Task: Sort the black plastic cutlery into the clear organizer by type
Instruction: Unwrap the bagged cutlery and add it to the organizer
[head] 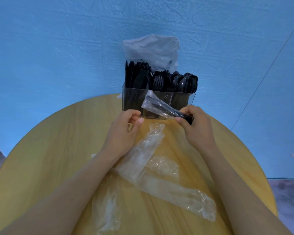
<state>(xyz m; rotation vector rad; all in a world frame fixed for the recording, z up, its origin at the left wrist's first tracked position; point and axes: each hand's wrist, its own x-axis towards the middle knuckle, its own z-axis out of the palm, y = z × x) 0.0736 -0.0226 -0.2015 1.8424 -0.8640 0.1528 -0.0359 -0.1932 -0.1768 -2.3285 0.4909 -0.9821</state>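
A clear organizer (182, 96) stands at the far edge of the round table, with black knives (136, 77) in its left compartment, forks (161, 80) in the middle and spoons (187, 83) on the right. My right hand (196, 128) pinches the end of a black piece of cutlery in a clear wrapper (157, 105), which sticks out to the left in front of the organizer. My left hand (124, 133) hovers just left of the wrapper with its fingers curled; I cannot tell whether it touches the wrapper.
Several empty clear wrappers (143, 155) lie on the yellow wooden table (49, 141) between my forearms. A larger clear plastic bag (151, 48) stands behind the organizer. Blue sheeting covers the floor around the table.
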